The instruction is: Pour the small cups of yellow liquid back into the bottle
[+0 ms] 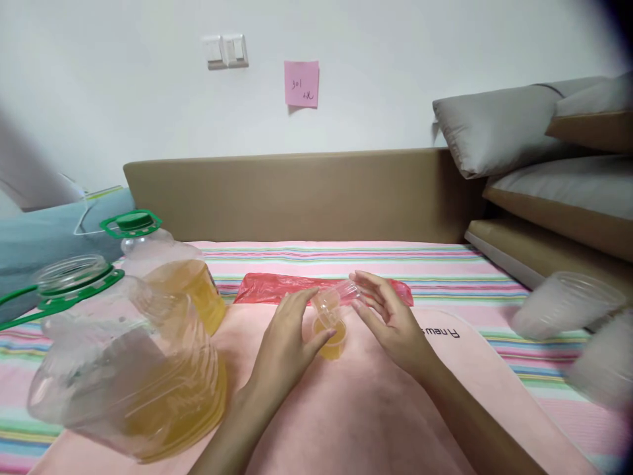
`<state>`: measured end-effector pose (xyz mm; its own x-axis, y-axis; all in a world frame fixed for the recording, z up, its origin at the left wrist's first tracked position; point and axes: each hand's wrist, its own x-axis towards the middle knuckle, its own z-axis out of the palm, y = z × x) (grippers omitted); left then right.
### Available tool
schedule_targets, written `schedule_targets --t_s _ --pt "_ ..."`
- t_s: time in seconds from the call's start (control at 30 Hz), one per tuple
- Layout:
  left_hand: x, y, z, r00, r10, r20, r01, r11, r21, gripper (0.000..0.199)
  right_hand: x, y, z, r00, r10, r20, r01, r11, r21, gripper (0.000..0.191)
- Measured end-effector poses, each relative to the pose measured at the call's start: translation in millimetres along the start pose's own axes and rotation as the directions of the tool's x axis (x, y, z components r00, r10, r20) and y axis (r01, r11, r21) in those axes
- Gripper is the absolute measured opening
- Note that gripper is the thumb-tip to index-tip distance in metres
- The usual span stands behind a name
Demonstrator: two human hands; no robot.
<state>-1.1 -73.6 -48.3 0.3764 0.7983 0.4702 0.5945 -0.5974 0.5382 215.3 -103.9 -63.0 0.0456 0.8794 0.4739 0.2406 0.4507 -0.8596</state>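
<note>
On the pink mat [316, 409] stands a clear plastic cup [332, 348] holding yellow-orange liquid. Just above it a second clear cup [343, 291] is tilted, its mouth toward the left and some yellowish liquid showing at its lower end. The thumb and fingers of my right hand [395, 326] grip this tilted cup near its base. My left hand [287, 340] curves around the left side of the standing cup, its thumb across the rim and its fingertips beside the tilted cup's mouth. The far side of the left hand's grip is hidden.
At the left stand a large open jug [133, 382] of yellow liquid and a green-capped jug [185, 284]. Red plastic bag [277, 288] lies behind the hands. Stacked clear cups [564, 307] lie at the right, below piled cushions [504, 128]. A tan headboard [297, 198] backs the bed.
</note>
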Motion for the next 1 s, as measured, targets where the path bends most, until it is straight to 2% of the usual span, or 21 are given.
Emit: schedule_targets --t_s 0.07,0.2,0.27,0.33,0.4,0.63,0.77,0.8,0.9,0.97,1.0 --pt "0 -1 -0.9 1.0 -0.011 0.001 0.011 1.0 0.006 0.057 0 3 4 0.999 -0.021 -0.025 0.023 0.998 0.053 0.051" --pt "-1 0 -3.1 1.0 -0.017 0.009 0.017 1.0 0.009 0.062 -1 0 8 0.993 -0.107 -0.042 0.108 0.994 0.017 0.078" --pt "-2 0 -4.3 1.0 -0.01 0.015 0.009 1.0 0.01 0.064 -1 -5 7 0.988 -0.15 -0.029 0.148 0.987 -0.056 0.073" --pt "-3 0 -5.6 1.0 0.005 0.019 -0.005 1.0 0.015 0.064 -1 -10 6 0.983 -0.181 0.001 0.179 0.973 -0.147 0.052" --pt "-4 1 -6.9 1.0 0.016 0.022 -0.016 1.0 0.02 0.062 -1 -14 6 0.982 -0.187 -0.003 0.183 0.967 -0.179 0.044" --pt "-6 2 -9.6 0.999 0.019 0.032 -0.02 0.999 0.032 0.061 -1 -20 8 0.972 -0.233 -0.024 0.225 0.958 -0.175 0.05" --pt "-7 4 -11.5 0.999 0.041 0.01 -0.04 0.999 -0.009 0.087 -2 -20 8 0.971 -0.237 -0.02 0.23 0.958 -0.174 0.049" --pt "-7 4 -12.4 0.999 0.053 0.008 -0.052 0.999 -0.012 0.088 -3 -20 9 0.974 -0.223 -0.026 0.217 0.963 -0.159 0.054" --pt "-6 6 -15.6 0.993 0.113 0.034 -0.114 0.993 0.034 0.065 -4 -18 10 0.983 -0.176 -0.047 0.172 0.981 -0.085 0.079" --pt "-6 7 -17.2 0.989 0.137 0.056 -0.141 0.988 0.067 0.052 -4 -16 11 0.983 -0.176 -0.044 0.173 0.983 -0.066 0.083" --pt "-6 7 -17.7 0.99 0.133 0.057 -0.136 0.988 0.07 0.052 -4 -15 11 0.983 -0.18 -0.045 0.177 0.982 -0.062 0.084"
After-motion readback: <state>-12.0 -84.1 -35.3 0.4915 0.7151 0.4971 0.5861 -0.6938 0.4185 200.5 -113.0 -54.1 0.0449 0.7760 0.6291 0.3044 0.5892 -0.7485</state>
